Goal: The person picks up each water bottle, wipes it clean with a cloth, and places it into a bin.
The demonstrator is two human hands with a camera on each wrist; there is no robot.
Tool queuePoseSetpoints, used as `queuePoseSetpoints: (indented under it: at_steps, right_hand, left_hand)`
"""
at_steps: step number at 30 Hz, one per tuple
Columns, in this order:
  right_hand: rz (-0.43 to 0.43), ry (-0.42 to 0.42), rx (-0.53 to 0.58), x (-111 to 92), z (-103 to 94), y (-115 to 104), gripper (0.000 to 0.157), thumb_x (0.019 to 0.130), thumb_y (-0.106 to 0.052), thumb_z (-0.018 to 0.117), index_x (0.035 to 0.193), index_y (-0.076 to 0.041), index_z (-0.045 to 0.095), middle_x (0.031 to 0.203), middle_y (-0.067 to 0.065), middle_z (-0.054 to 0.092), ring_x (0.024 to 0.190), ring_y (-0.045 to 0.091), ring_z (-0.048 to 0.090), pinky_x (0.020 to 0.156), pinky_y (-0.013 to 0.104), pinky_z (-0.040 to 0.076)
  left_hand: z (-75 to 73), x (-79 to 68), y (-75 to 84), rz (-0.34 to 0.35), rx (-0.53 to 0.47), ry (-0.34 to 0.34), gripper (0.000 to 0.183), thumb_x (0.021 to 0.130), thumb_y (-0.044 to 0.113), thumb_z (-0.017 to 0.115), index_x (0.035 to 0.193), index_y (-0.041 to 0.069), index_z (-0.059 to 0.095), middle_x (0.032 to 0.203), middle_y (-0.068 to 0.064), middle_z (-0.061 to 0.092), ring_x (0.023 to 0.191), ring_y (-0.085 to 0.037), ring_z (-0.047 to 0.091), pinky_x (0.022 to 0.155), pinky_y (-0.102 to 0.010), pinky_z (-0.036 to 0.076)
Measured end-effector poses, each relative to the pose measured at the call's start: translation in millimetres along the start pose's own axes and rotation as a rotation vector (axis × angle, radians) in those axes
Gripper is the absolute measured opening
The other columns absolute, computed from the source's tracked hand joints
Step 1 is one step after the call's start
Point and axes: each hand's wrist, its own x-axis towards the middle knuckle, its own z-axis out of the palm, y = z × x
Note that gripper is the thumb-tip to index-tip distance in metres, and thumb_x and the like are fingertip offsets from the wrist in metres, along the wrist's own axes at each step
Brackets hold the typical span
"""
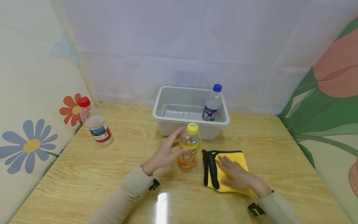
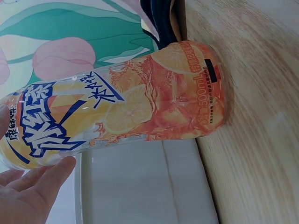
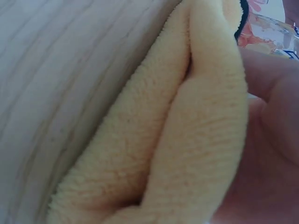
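Note:
A bottle of iced tea (image 1: 189,155) with a yellow cap stands upright on the table, before the grey bin. My left hand (image 1: 165,152) reaches around its left side, fingers spread and fairly straight. The thumb lies at the front of the label; fingertips (image 2: 66,164) come up to the bottle's edge in the left wrist view. To the right, my right hand (image 1: 237,174) rests on a folded yellow cloth (image 1: 237,158) with black edging, fingers extended. The right wrist view shows the thick fold of this cloth (image 3: 196,140) close up beside the palm.
A grey plastic bin (image 1: 183,122) stands at the back, with a blue-capped bottle (image 1: 211,109) leaning inside its right end. A red-capped bottle (image 1: 98,128) stands at the left. Floral panels flank the wooden table (image 1: 123,133); a white sheet hangs behind.

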Motion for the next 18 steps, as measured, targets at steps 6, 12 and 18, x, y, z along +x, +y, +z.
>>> queuePoseSetpoints:
  at_steps: [6, 12, 18]
  right_hand:
    - [0.047, 0.057, 0.079, 3, -9.6, 4, 0.060, 0.091, -0.030, 0.054, 0.133, 0.010, 0.036, 0.135, 0.031, 0.036, 0.123, 0.048, 0.031, 0.097, 0.063, 0.029]
    - [0.162, 0.250, 0.304, 13, -33.1, 7, 0.054, 0.093, -0.020, 0.053, 0.132, 0.013, 0.034, 0.118, 0.029, 0.053, 0.101, 0.039, 0.056, 0.081, 0.048, 0.051]
    - [0.257, 0.363, 0.726, 25, -54.4, 11, 0.057, 0.097, -0.017, 0.045, 0.137, 0.013, 0.019, 0.118, 0.037, 0.047, 0.096, 0.039, 0.059, 0.076, 0.038, 0.055]
  left_hand:
    - [-0.1, 0.1, -1.7, 0.000, -0.011, 0.000, 0.073, 0.080, 0.005, 0.067, 0.138, -0.004, 0.025, 0.135, -0.023, 0.038, 0.119, -0.036, 0.043, 0.090, -0.042, 0.047]
    - [-0.1, -0.6, -1.4, -0.005, -0.005, 0.003, 0.072, 0.080, 0.004, 0.067, 0.139, -0.002, 0.025, 0.136, -0.021, 0.038, 0.120, -0.033, 0.043, 0.090, -0.041, 0.047]
    - [-0.1, -1.1, -1.0, -0.001, -0.005, 0.006, 0.072, 0.080, 0.004, 0.067, 0.139, -0.001, 0.025, 0.136, -0.020, 0.038, 0.120, -0.032, 0.043, 0.090, -0.042, 0.047]
